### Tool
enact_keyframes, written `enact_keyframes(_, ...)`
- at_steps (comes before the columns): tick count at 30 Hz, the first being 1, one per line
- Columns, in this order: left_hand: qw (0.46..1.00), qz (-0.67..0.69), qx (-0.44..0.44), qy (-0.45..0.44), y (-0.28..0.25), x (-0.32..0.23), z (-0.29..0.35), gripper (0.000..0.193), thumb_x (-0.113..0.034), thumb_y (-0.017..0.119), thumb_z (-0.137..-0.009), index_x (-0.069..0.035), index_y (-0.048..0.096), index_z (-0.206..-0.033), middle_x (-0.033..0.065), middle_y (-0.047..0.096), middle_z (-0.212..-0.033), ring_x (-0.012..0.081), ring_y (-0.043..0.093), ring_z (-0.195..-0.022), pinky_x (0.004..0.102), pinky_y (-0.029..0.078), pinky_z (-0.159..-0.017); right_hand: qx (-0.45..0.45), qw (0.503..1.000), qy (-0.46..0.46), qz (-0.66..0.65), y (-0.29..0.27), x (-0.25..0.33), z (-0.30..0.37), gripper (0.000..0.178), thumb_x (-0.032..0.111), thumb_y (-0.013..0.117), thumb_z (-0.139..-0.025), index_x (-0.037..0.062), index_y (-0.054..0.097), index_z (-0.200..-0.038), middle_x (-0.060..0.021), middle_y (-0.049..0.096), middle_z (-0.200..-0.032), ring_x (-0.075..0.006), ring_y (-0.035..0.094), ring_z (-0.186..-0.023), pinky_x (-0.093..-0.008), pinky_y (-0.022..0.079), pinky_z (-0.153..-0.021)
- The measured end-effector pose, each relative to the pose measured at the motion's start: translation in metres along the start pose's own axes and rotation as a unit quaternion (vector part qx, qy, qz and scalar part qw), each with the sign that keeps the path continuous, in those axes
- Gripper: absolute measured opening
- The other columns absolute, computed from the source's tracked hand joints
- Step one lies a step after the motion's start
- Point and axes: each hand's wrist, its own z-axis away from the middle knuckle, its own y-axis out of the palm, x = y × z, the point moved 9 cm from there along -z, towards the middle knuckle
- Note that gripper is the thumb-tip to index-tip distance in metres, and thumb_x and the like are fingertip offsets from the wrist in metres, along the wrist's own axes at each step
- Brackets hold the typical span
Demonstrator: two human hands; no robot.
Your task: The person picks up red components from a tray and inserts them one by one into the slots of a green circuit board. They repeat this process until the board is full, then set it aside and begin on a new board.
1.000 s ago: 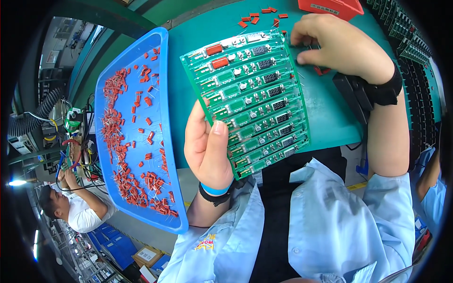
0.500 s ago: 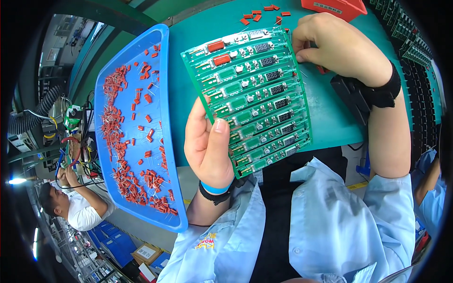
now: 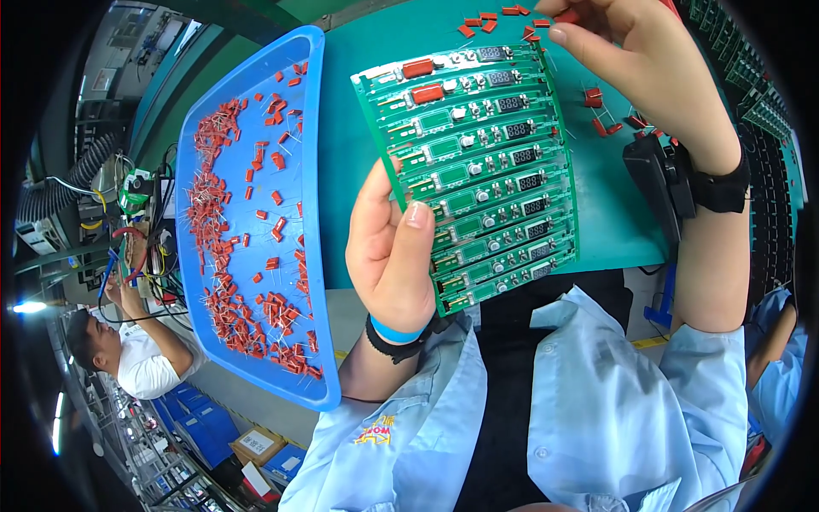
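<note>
My left hand [image 3: 397,256] grips the lower left edge of a green circuit board panel [image 3: 503,179], thumb on its face, holding it tilted above the table. The panel is made of several strips, each with a dark digit display. Red capacitors sit on the top two strips, the upper capacitor [image 3: 418,69] and the lower capacitor [image 3: 427,93]. Past the panel's top right corner, my right hand [image 3: 640,55] has its fingers bent around a red capacitor [image 3: 567,15], partly hidden by them. Loose red capacitors [image 3: 489,26] lie on the table close to that hand.
A blue tray [image 3: 314,188] of red capacitors stands at left. More capacitors [image 3: 593,98] lie on the green table [image 3: 614,213] beneath my right wrist. Green boards [image 3: 759,94] stand in a rack at far right. A person in white [image 3: 153,354] works at lower left.
My right hand has moved up and away from the panel's right edge to the loose capacitors, uncovering others on the table. The panel and my left hand have shifted slightly right in view.
</note>
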Motion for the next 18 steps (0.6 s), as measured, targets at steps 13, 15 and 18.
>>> enact_keyframes(13,1.000,0.001,-0.012,-0.005,-0.001,0.000,0.001,0.045,0.003,0.040,-0.090,0.008,0.029,-0.133,0.0160,0.054,-0.119,0.0160,0.055,-0.104,0.0280,0.041,-0.090,-0.042,0.982,0.023,-0.182,0.005,0.000,0.006,0.020,-0.002,0.056,-0.083,-0.0048,0.061,-0.102,-0.0065,0.064,-0.083,-0.0052,0.054,-0.063,-0.0190,0.044,-0.054)
enact_keyframes(15,1.000,-0.002,-0.020,-0.004,-0.003,0.000,0.001,0.045,0.004,0.040,-0.090,0.008,0.029,-0.133,0.0161,0.053,-0.119,0.0161,0.055,-0.104,0.0281,0.041,-0.090,-0.034,0.985,0.009,-0.168,0.006,0.006,0.007,0.019,-0.001,0.056,-0.084,-0.0048,0.061,-0.103,-0.0064,0.064,-0.084,-0.0059,0.055,-0.064,-0.0192,0.044,-0.055)
enact_keyframes(18,1.000,0.002,0.005,0.006,0.002,0.000,0.001,0.046,0.004,0.039,-0.090,0.007,0.028,-0.134,0.0167,0.052,-0.121,0.0166,0.054,-0.106,0.0282,0.040,-0.091,-0.022,0.990,-0.016,-0.138,0.009,0.013,0.008,0.019,0.001,0.057,-0.085,-0.0047,0.061,-0.103,-0.0063,0.064,-0.085,-0.0072,0.056,-0.066,-0.0195,0.045,-0.057)
